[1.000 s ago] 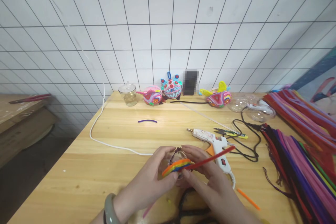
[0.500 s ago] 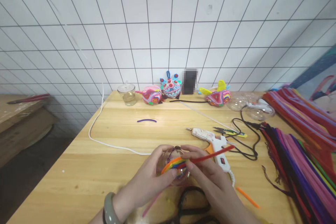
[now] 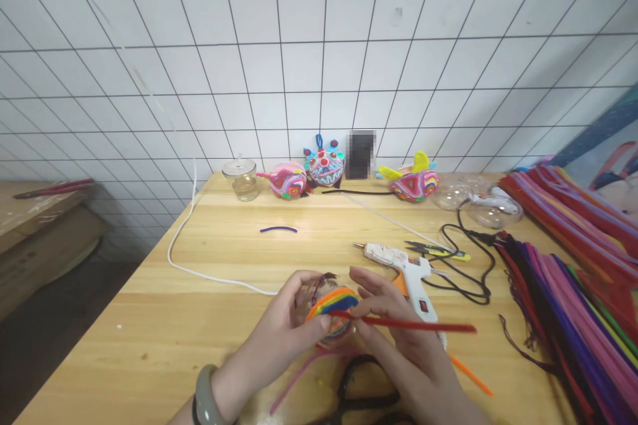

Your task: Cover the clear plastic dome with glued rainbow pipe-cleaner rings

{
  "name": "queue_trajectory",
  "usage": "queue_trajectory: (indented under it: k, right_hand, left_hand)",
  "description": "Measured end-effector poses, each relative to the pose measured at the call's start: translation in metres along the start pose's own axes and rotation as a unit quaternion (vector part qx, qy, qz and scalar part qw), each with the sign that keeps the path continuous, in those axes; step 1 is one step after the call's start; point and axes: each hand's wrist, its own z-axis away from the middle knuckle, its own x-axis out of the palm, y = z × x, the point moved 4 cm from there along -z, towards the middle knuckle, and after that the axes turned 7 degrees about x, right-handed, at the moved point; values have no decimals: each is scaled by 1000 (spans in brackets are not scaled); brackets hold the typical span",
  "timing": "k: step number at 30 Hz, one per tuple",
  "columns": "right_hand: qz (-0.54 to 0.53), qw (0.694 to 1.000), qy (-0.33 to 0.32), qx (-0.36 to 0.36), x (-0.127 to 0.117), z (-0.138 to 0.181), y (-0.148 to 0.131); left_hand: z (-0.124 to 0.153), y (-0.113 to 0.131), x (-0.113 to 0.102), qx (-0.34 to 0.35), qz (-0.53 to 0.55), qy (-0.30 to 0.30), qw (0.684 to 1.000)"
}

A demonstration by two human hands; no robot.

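My left hand (image 3: 294, 325) is closed around a clear plastic ball (image 3: 326, 289), its thumb pressing on the front. Orange, yellow and blue pipe cleaners (image 3: 335, 300) curve side by side over the ball's face. Between the thumb and fingers of my right hand (image 3: 393, 332) is a red pipe cleaner (image 3: 423, 325); its left end lies against the ball and its long free end points right. A pink pipe cleaner (image 3: 294, 378) trails below the ball. Under my hands lie scissors with black handles (image 3: 366, 405), partly hidden.
A white glue gun (image 3: 399, 262) and small snips (image 3: 433, 250) lie right of my hands. Pipe cleaner bundles (image 3: 563, 305) cover the right side. Along the back stand a lidded glass cup (image 3: 242, 179), decorated balls (image 3: 326, 166) and clear balls (image 3: 491, 212). A white cord (image 3: 209, 277) crosses the left.
The ball has turned in my left hand, showing more of the coloured strips. The red pipe cleaner has swung down from slanting upward to nearly level, and my right hand has shifted with it.
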Motion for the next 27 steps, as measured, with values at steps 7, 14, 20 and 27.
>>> queue_trajectory:
  k: [7, 14, 20, 27]
  right_hand:
    - [70, 992, -4, -106, 0, 4, -5]
    - [5, 999, -11, -49, 2, -1, -5]
    - [-24, 1000, 2, -7, 1, -1, 3]
    - [-39, 999, 28, -3, 0, -6, 8]
  left_hand:
    - [-1, 2, -2, 3, 12, 25, 1000]
    - [-2, 0, -3, 7, 32, 26, 999]
    - [-3, -2, -5, -9, 51, 35, 998]
    - [-3, -3, -3, -28, 81, 36, 996]
